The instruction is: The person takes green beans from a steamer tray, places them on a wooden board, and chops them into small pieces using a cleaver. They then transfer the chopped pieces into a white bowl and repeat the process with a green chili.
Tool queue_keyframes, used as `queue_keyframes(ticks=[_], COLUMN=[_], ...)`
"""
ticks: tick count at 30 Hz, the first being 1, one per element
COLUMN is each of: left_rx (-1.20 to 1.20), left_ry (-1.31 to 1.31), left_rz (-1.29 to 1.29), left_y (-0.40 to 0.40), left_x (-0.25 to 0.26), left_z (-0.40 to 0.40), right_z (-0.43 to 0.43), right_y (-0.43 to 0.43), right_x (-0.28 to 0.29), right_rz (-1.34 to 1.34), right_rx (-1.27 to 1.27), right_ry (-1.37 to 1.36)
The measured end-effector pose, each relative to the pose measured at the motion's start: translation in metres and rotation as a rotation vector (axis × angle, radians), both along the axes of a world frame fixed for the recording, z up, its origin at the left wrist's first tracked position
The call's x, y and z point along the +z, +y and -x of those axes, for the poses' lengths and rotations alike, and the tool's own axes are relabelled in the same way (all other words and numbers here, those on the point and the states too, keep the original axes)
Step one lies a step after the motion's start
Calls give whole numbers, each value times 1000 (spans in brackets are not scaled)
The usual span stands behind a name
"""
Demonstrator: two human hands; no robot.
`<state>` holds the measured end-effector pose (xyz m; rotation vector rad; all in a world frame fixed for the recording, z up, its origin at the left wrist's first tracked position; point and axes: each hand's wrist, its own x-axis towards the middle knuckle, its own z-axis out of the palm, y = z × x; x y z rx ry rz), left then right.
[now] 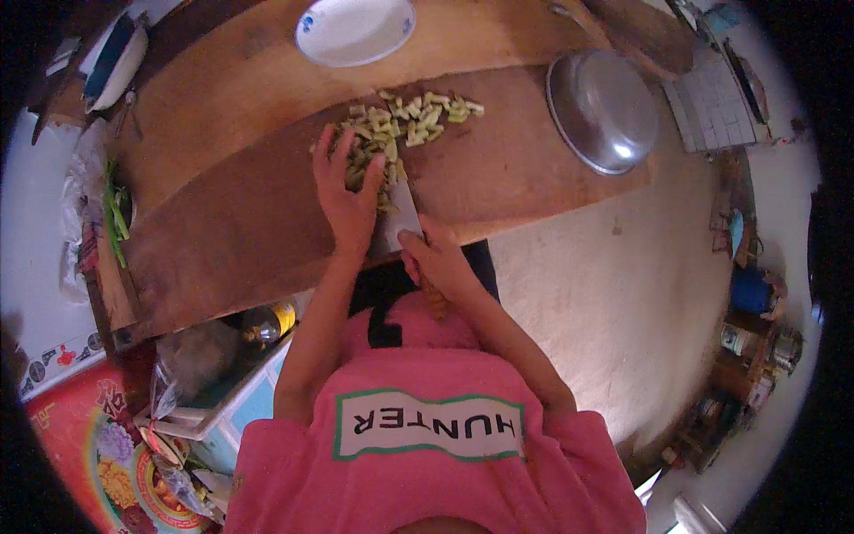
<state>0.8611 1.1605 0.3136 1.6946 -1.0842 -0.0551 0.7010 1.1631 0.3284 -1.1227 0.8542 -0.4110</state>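
Note:
My right hand (pixel 437 260) grips a kitchen knife by its wooden handle (pixel 432 298). The knife's broad metal blade (pixel 402 210) points away from me, its far end against a pile of chopped pale green vegetable pieces (pixel 377 127). My left hand (pixel 347 193) rests over the near left side of that pile, thumb and fingers spread around some pieces; its fingertips are partly among them. More cut pieces (pixel 430 117) lie loosely to the right of the pile. All of this is on a brown wooden board or tabletop (pixel 253 200).
An oval white dish with blue marks (pixel 357 33) stands beyond the pile. A shiny metal basin (pixel 604 113) sits at the right. Green stalks (pixel 117 213) lie by the left edge. Below the table are a bottle with a yellow label (pixel 270 324) and a plastic bag (pixel 200 357).

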Motion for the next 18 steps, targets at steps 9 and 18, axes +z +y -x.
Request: queue_keyframes(ticks=[9, 18], left_rx=[-24, -32], left_ry=[-27, -325], left_rz=[126, -49], left_y=[-72, -182], left_x=[39, 34], left_z=[-26, -96], right_z=[-24, -97], right_y=[-61, -178], right_x=[54, 72], right_rz=[20, 3], right_rx=[-42, -28], right_ry=[47, 65])
